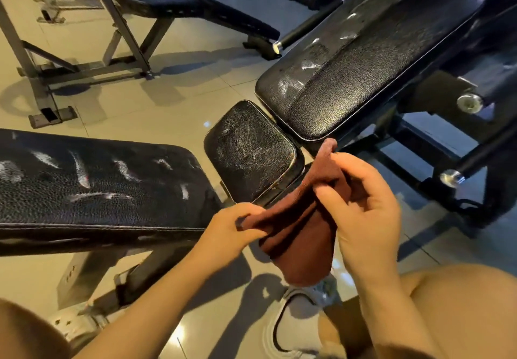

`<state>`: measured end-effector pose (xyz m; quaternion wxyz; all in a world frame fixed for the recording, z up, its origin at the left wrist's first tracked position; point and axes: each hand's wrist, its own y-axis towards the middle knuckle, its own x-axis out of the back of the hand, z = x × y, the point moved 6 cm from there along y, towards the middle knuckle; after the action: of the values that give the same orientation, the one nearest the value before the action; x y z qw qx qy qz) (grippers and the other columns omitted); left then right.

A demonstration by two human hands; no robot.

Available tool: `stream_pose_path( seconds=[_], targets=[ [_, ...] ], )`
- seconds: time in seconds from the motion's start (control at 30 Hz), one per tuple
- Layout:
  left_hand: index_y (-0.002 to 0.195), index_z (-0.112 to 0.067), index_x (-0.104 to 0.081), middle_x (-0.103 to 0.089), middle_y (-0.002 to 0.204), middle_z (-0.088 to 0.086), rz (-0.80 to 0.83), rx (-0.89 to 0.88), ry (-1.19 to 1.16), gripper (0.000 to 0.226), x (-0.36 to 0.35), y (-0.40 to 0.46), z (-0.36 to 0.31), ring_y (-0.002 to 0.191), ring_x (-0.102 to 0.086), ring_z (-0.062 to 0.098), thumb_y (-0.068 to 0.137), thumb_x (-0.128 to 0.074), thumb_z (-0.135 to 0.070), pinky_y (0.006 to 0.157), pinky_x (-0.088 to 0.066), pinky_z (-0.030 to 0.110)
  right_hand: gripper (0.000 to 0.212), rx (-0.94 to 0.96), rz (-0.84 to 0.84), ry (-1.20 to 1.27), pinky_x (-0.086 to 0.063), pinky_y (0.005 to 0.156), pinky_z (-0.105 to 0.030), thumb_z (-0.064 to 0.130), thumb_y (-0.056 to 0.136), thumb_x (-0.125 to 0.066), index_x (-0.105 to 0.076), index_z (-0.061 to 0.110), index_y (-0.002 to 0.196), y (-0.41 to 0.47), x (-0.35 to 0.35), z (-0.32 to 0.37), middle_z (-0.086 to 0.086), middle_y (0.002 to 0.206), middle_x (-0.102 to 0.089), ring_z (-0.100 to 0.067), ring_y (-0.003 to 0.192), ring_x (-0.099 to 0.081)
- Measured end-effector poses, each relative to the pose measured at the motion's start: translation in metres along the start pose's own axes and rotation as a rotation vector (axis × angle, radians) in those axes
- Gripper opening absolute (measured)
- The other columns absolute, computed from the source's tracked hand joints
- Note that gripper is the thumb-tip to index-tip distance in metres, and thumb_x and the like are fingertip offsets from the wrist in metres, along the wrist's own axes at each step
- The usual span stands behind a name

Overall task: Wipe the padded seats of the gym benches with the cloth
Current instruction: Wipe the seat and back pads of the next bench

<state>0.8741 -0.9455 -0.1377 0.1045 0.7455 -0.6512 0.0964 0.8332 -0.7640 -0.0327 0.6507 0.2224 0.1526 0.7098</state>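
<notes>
I hold the dark red fabric cloth point(296, 235) in the air between both hands, above the pale tiled floor point(173, 101); my left hand point(232, 230) pinches its lower left edge, and my right hand point(363, 204) grips its upper part with curled fingers; the small black padded seat point(249, 148), streaked white, lies just beyond the cloth; the long black padded backrest point(363, 59) rises behind it; a flat black padded bench point(92, 187) sits at my left.

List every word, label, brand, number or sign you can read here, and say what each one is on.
None can be read. The black bench pads, the small seat pad, the maroon cloth and the white shoe show no text; the pale marks on the pads are scuffs or smears, not lettering.
</notes>
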Motion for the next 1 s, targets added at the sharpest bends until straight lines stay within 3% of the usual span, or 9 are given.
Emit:
stream_pose_path(
  seconds=[0.1, 0.23, 0.3, 0.43, 0.5, 0.63, 0.77, 0.87, 1.0],
  targets=[
    [0.090, -0.018, -0.071, -0.068, 0.074, -0.007, -0.026, 0.097, -0.081, 0.016, 0.008, -0.008, 0.001, 0.071, -0.065, 0.005, 0.085, -0.069, -0.003, 0.062, -0.052, 0.021, 0.028, -0.024, -0.005, -0.083, -0.048, 0.088, -0.025, 0.029, 0.072, -0.070, -0.065, 0.047, 0.093, 0.001, 0.017, -0.009, 0.005, 0.101, -0.065, -0.014, 0.099, -0.063],
    [0.092, -0.018, -0.072, -0.067, 0.069, -0.008, -0.134, 0.095, -0.017, 0.023, 0.021, -0.011, -0.011, 0.059, -0.064, 0.005, 0.096, -0.054, -0.003, 0.051, -0.051, 0.021, 0.023, -0.132, -0.092, -0.204, -0.045, 0.073, -0.019, 0.024, 0.074, -0.072, -0.058, 0.042, 0.078, -0.012, 0.030, -0.037, 0.014, 0.086, -0.056, -0.006, 0.082, -0.056],
    [0.091, -0.023, -0.072, -0.065, 0.069, -0.013, -0.222, 0.036, 0.060, 0.026, 0.026, -0.007, -0.024, 0.056, -0.061, 0.002, 0.095, -0.055, -0.004, 0.051, -0.049, 0.020, 0.027, -0.191, -0.116, -0.274, -0.044, 0.070, -0.023, 0.016, 0.082, -0.074, -0.055, 0.035, 0.077, -0.017, 0.032, -0.050, 0.009, 0.085, -0.055, -0.007, 0.079, -0.054],
    [0.082, -0.038, -0.066, -0.067, 0.075, -0.026, -0.460, -0.093, 0.019, 0.035, 0.042, 0.027, -0.064, 0.071, -0.062, -0.010, 0.091, -0.058, -0.005, 0.067, -0.045, 0.009, 0.022, -0.218, -0.204, -0.430, -0.036, 0.067, -0.007, 0.019, 0.084, -0.073, -0.053, 0.026, 0.078, 0.010, 0.030, -0.058, 0.009, 0.086, -0.049, 0.007, 0.077, -0.046],
    [0.083, -0.039, -0.066, -0.068, 0.080, -0.022, -0.484, -0.117, -0.031, 0.033, 0.043, 0.060, -0.077, 0.078, -0.064, -0.005, 0.092, -0.058, -0.008, 0.074, -0.050, 0.016, 0.016, -0.257, -0.227, -0.534, -0.040, 0.083, -0.018, 0.024, 0.087, -0.070, -0.056, 0.020, 0.094, 0.026, 0.023, -0.067, 0.002, 0.102, -0.050, 0.002, 0.087, -0.045],
    [0.084, -0.039, -0.064, -0.065, 0.079, -0.016, -0.472, -0.073, -0.014, 0.030, 0.036, 0.101, -0.063, 0.078, -0.064, 0.014, 0.091, -0.060, -0.011, 0.082, -0.052, 0.040, 0.035, 0.074, -0.110, -0.716, -0.038, 0.103, -0.042, 0.017, 0.090, -0.053, -0.057, 0.007, 0.124, 0.009, -0.038, -0.068, -0.014, 0.128, -0.054, -0.029, 0.121, -0.047],
    [0.121, -0.034, -0.057, -0.060, 0.108, -0.020, -0.398, -0.039, 0.010, 0.032, 0.031, 0.096, -0.051, 0.097, -0.059, -0.007, 0.094, -0.060, -0.017, 0.094, -0.050, 0.026, 0.058, 0.254, 0.205, -0.924, -0.015, 0.120, -0.046, 0.025, 0.091, -0.040, -0.040, 0.008, 0.146, 0.001, -0.101, -0.097, -0.012, 0.154, -0.037, -0.025, 0.144, -0.026],
    [0.135, -0.035, -0.046, -0.051, 0.124, -0.017, -0.418, -0.036, 0.012, 0.044, 0.045, 0.073, -0.045, 0.099, -0.053, -0.021, 0.097, -0.056, -0.017, 0.084, -0.045, 0.006, 0.050, 0.356, 0.168, -0.920, -0.029, 0.111, -0.046, 0.030, 0.092, -0.049, -0.055, 0.007, 0.136, 0.032, -0.100, -0.102, -0.015, 0.145, -0.049, -0.029, 0.137, -0.036],
    [0.124, -0.041, -0.048, -0.048, 0.119, -0.025, -0.463, -0.073, 0.237, 0.033, 0.054, 0.032, -0.030, 0.108, -0.050, -0.014, 0.097, -0.055, -0.023, 0.084, -0.042, 0.007, 0.048, 0.500, 0.185, -0.955, -0.037, 0.093, -0.042, 0.035, 0.089, -0.059, -0.064, 0.005, 0.126, 0.053, -0.101, -0.096, -0.014, 0.135, -0.058, -0.029, 0.125, -0.045]
  ],
)
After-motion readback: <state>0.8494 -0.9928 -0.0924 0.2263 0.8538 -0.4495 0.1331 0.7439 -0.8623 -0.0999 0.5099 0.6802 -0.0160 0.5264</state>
